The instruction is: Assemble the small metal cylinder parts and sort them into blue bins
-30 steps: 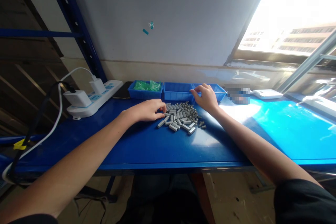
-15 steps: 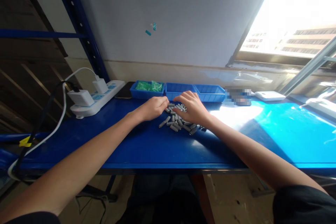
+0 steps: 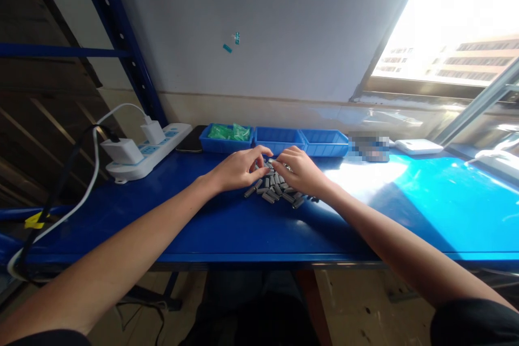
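Note:
Several short grey metal cylinders (image 3: 277,189) lie in a loose pile on the blue table (image 3: 243,232). My left hand (image 3: 243,167) is at the pile's left side, thumb and fingers apart, with nothing seen held between them. From the right, my right hand (image 3: 298,170) reaches over the pile, its thumb and fingertips together on a small metal cylinder (image 3: 271,161). The two hands' fingertips are close to each other. Parts of the pile are hidden under both hands.
Behind the pile stand a blue bin (image 3: 227,144) with green bags (image 3: 230,132) and two more blue bins (image 3: 324,143). A white power strip (image 3: 150,157) is at left, beside a dark phone (image 3: 190,140). A white device (image 3: 418,146) lies at right.
My left hand has opened, its thumb and fingers now spread. My right hand's thumb and fingers have closed together on a small cylinder. The view has shifted slightly.

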Demonstrator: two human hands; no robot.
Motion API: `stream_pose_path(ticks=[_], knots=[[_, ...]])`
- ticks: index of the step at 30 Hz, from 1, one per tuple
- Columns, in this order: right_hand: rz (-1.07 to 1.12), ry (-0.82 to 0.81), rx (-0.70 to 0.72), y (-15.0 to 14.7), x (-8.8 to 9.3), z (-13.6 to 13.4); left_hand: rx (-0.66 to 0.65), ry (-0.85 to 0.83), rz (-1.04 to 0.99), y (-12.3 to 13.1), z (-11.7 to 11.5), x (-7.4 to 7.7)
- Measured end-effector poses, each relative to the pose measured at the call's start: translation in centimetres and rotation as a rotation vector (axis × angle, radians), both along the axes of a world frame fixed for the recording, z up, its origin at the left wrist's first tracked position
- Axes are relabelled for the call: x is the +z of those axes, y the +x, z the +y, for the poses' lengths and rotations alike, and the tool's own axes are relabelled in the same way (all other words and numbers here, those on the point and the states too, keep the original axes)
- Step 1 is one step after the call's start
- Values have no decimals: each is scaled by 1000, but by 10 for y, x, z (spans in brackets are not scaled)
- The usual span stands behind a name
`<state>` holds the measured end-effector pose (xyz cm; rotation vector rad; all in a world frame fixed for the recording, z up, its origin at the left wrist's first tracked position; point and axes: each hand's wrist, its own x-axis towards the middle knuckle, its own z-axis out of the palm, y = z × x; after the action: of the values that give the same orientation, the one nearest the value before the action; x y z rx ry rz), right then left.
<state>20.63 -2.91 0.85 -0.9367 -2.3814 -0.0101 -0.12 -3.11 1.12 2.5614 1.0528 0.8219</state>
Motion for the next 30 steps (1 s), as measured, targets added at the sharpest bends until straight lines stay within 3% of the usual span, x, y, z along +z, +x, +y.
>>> stream_pose_path(ticks=[5,12,20,30], knots=[[47,-49,100,1,6,0,-23,33,19,8,-7,0],[104,33,18,-1,-2,-2,117,31,20,4,-3,1],[72,121,14,-3,-4,-2,79,-2,42,4,-2,-2],[112,70,-101,-3,-9,2,103,16,-12,10,-6,-3]])
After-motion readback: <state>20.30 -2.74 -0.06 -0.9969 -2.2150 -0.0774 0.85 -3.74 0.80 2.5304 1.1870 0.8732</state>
